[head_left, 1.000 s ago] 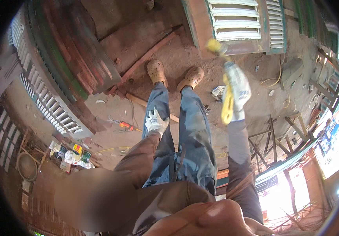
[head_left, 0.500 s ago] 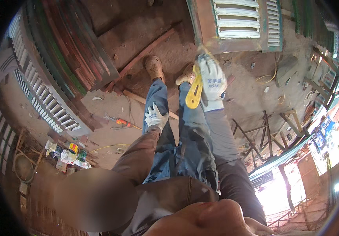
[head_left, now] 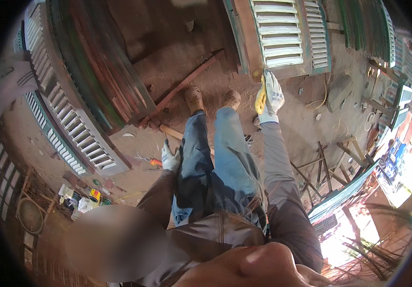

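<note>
My right hand (head_left: pixel 271 98), in a white work glove with printing on its back, grips a yellow-handled tool (head_left: pixel 260 99). Its working end is mostly hidden by the glove, so I cannot make out its exact kind. The hand is at the near lower edge of a brown wooden louvered shutter (head_left: pixel 257 71) with white slats. My left hand (head_left: pixel 169 160), in a matching glove, hangs beside my left knee. Its fingers point away from me, partly apart, and I see nothing held in them.
On the left stand louvered panels (head_left: pixel 79 129) and stacked dark boards (head_left: pixel 96 57). A wooden strip (head_left: pixel 182 86) slants along the dirt floor. An orange tool (head_left: pixel 156 162) lies near my left hand. Wooden trestles (head_left: pixel 328 165) and a yellowish cable (head_left: pixel 317 104) are at right.
My right hand has moved slightly right and nearer to me with the yellow-handled tool. My left hand has come off my leg to its left side. The view has shifted.
</note>
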A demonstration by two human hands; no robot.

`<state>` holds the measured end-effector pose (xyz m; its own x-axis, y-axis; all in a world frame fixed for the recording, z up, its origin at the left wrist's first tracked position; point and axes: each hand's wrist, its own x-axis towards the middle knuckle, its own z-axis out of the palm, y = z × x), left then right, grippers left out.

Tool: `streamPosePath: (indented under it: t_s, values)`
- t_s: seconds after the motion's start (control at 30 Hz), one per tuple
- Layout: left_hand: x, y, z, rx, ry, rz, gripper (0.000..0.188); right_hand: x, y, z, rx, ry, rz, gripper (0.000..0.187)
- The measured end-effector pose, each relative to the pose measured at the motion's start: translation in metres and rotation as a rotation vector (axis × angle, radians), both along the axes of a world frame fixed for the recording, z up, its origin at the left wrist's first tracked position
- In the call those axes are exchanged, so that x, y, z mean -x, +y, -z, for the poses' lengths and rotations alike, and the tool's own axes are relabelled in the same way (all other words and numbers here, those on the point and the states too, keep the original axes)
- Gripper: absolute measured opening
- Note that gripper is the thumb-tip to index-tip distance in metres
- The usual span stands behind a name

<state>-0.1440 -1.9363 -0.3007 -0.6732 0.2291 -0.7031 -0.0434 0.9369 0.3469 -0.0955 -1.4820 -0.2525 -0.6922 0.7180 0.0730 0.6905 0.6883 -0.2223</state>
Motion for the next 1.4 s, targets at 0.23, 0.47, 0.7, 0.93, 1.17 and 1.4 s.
streamPosePath:
  t_s: [0.23,0.47,0.7,0.93,1.17,1.4]
  values:
    - [0.023,-0.097,-0.056,0.241,-0.086,0.002,0.069,0.027,-0.028,0.01,-0.078,-0.133,0.097,0.047]
    - [0.072,-0.089,-0.079,0.219,-0.071,-0.104,0.071,0.056,-0.024,0.019,-0.029,-0.188,0.169,0.044]
    - [0.239,0.099,-0.039,0.073,0.133,0.32,0.07,0.065,-0.053,-0.012,0.148,-0.117,0.171,0.042]
    - [0.39,0.434,-0.076,-0.772,-0.351,-0.09,0.066,0.051,-0.035,-0.028,0.197,-0.021,0.377,0.04]
    - [0.382,0.58,-0.106,-0.953,-0.545,-0.132,0.087,0.084,-0.025,-0.002,0.068,-0.008,0.461,0.039]
    - [0.39,0.635,-0.083,-0.967,-0.566,-0.244,0.039,0.108,-0.068,-0.01,0.333,-0.075,0.415,0.036]
